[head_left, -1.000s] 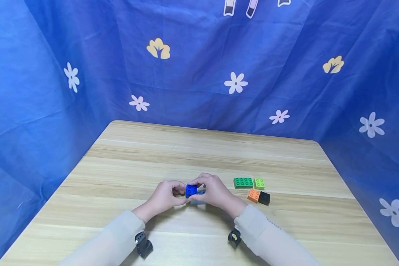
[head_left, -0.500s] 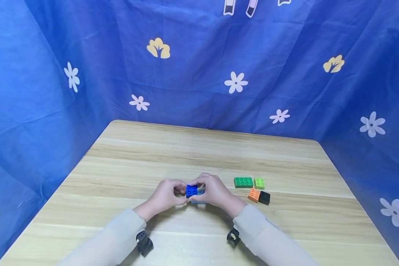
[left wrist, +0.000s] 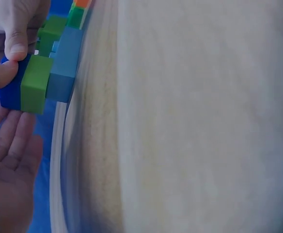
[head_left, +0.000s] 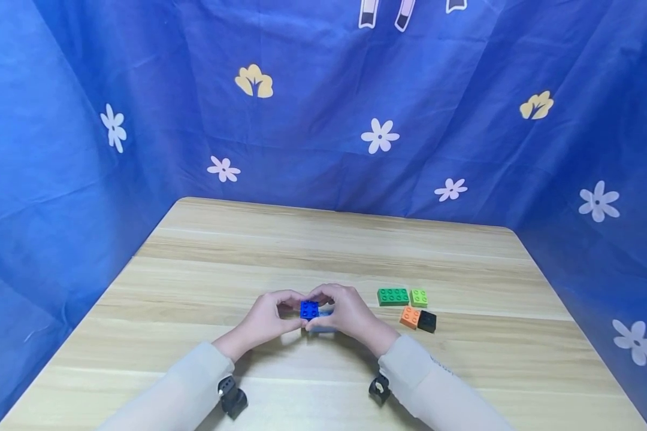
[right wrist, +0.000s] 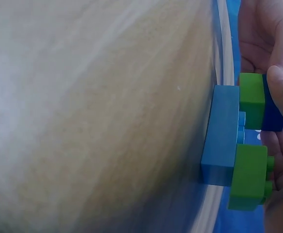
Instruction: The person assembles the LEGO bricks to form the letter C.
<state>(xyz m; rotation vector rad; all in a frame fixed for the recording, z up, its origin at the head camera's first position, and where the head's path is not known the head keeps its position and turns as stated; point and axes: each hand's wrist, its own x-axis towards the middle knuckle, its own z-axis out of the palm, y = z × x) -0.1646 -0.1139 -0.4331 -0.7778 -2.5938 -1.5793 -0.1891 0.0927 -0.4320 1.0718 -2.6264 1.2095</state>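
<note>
A dark blue brick (head_left: 310, 309) with studs on top is between my two hands at the middle of the table. My left hand (head_left: 266, 316) holds it from the left with thumb and fingers. From the other side my right hand (head_left: 348, 311) pinches it, thumb in front and finger behind. Directly under the dark blue brick, in the left wrist view, is a green brick (left wrist: 36, 85), which sits at one end of a longer light blue brick (left wrist: 66, 65). A second green brick (right wrist: 248, 177) stands on the light blue brick's other end. The right hand covers much of this build in the head view.
To the right of my hands lie a long green brick (head_left: 393, 297), a lime green brick (head_left: 419, 298), an orange brick (head_left: 410, 317) and a black brick (head_left: 427, 321), close together. A blue patterned curtain (head_left: 323, 108) surrounds the wooden table (head_left: 280, 239) at the back and sides.
The head view has shifted slightly. Both hands stay around the dark blue brick with small finger movements, and the loose bricks lie where they were.
</note>
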